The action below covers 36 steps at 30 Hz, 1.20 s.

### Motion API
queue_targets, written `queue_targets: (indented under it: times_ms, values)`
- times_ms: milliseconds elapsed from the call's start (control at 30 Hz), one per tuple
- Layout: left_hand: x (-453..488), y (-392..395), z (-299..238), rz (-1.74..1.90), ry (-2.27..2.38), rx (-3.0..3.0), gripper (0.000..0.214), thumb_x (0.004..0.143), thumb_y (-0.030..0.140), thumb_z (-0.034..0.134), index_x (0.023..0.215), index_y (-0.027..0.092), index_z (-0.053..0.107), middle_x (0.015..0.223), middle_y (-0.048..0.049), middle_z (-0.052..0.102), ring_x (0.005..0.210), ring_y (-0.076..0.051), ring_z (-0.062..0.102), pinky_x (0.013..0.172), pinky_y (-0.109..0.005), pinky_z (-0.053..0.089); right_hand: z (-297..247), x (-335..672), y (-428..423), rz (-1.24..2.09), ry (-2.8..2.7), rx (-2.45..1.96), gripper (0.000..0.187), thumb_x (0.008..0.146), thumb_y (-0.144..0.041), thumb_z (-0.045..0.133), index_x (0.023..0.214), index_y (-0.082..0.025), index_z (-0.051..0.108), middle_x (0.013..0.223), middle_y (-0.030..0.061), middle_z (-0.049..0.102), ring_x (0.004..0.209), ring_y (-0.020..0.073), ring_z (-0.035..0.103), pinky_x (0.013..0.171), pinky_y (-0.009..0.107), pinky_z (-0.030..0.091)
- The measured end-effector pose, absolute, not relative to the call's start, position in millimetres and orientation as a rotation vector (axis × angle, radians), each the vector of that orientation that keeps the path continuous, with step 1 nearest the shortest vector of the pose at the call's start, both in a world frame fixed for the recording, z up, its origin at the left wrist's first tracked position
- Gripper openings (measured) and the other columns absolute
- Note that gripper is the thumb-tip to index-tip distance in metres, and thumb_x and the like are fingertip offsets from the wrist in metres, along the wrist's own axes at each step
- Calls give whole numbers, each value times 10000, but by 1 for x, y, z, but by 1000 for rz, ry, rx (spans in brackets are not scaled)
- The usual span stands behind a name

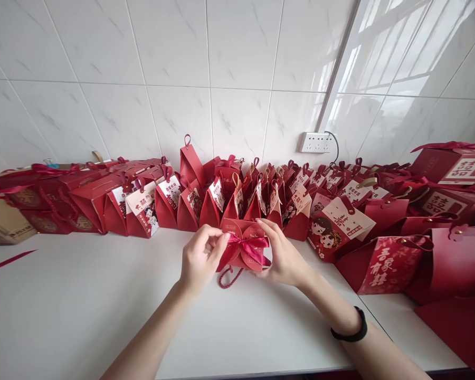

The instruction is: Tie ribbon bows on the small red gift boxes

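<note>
A small red gift box [230, 228] with rounded overlapping flaps is between my hands at the middle of the white table. Across its front runs a shiny magenta ribbon bow [257, 244]. My left hand [203, 252] has thumb and forefinger pinched at the bow's left loop. On the box's right side, my right hand [283, 253] grips it, with fingers at the top edge and the thumb near the lower corner. A twisted red cord handle [230, 282] hangs below the box onto the table.
Several red gift boxes [142, 208] stand in rows along the tiled wall. Larger boxes [336, 229] crowd the right side. A loose ribbon end [11, 261] and a brown paper bag [6, 221] lie at the left. A white power strip [317, 142] is on the wall.
</note>
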State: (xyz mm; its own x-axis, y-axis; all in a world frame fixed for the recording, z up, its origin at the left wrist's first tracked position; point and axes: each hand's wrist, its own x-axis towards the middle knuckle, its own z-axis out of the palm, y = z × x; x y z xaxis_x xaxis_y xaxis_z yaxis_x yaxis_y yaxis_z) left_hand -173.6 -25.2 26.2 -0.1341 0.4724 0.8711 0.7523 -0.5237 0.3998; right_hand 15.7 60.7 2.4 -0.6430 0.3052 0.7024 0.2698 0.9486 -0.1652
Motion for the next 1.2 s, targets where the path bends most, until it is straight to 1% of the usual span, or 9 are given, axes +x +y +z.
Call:
queue_targets:
  times_ms: [167, 333, 467, 667, 833, 933, 1000, 1100, 1200]
  values:
    - [-164, -30, 21, -1347, -884, -1971, 84, 806, 122, 624, 801, 166, 553, 577, 43, 577, 458, -59, 510, 461, -174, 405, -3, 11, 59, 51, -2172, -378, 1024, 717, -380, 702, 1457, -181, 22, 1335, 220, 350, 1229, 349, 415, 930, 520, 477]
    - [-159, -36, 20, -1151, -785, -2051, 82, 787, 112, 637, 822, 176, 603, 551, 48, 595, 440, -66, 528, 476, -192, 433, 0, 8, 53, 42, -2104, -318, 968, 767, -420, 668, 1455, -235, 13, 1339, 191, 332, 1249, 329, 394, 941, 519, 467]
    - [-160, -38, 20, -1098, -782, -2080, 74, 776, 115, 643, 788, 186, 629, 535, 44, 603, 429, -75, 522, 462, -207, 437, 0, 8, 52, 63, -2102, -311, 997, 743, -425, 700, 1450, -256, 18, 1350, 191, 310, 1249, 342, 392, 936, 533, 464]
    - [-157, -40, 21, -1069, -767, -2069, 87, 766, 108, 649, 778, 194, 638, 525, 41, 605, 414, -84, 514, 450, -220, 430, -1, 8, 52, 63, -2065, -292, 962, 756, -411, 695, 1444, -272, 39, 1354, 191, 303, 1261, 346, 385, 938, 557, 451]
    - [-160, -40, 22, -1195, -835, -1994, 108, 775, 110, 642, 822, 190, 588, 549, 43, 589, 436, -75, 508, 458, -201, 427, 1, 7, 51, 60, -2032, -285, 925, 781, -380, 671, 1450, -266, 44, 1344, 188, 306, 1259, 328, 387, 930, 532, 469]
    - [-162, -38, 24, -1294, -851, -1858, 141, 762, 107, 657, 834, 188, 566, 595, 21, 584, 533, -101, 543, 508, -210, 460, 2, 7, 52, 30, -2006, -297, 922, 779, -359, 670, 1449, -249, 47, 1336, 189, 303, 1259, 322, 385, 943, 530, 461]
    - [-162, -36, 24, -1339, -852, -1801, 138, 758, 124, 664, 819, 193, 563, 628, 3, 573, 686, -153, 589, 599, -251, 505, 3, 8, 54, 0, -1976, -330, 941, 760, -347, 688, 1445, -251, 51, 1329, 187, 312, 1255, 330, 388, 954, 549, 447]
    - [-160, -33, 23, -1442, -886, -1834, 114, 788, 118, 621, 820, 196, 544, 678, -6, 531, 889, -204, 592, 728, -316, 530, 6, 10, 57, -28, -1940, -365, 971, 729, -333, 717, 1439, -269, 57, 1322, 182, 330, 1242, 349, 397, 962, 586, 424]
    - [-159, -30, 21, -1618, -1000, -1837, 91, 828, 199, 585, 875, 194, 508, 794, -21, 521, 915, -196, 585, 782, -344, 526, 7, 12, 59, -41, -1944, -349, 979, 720, -315, 727, 1439, -267, 65, 1319, 185, 333, 1234, 354, 401, 961, 590, 423]
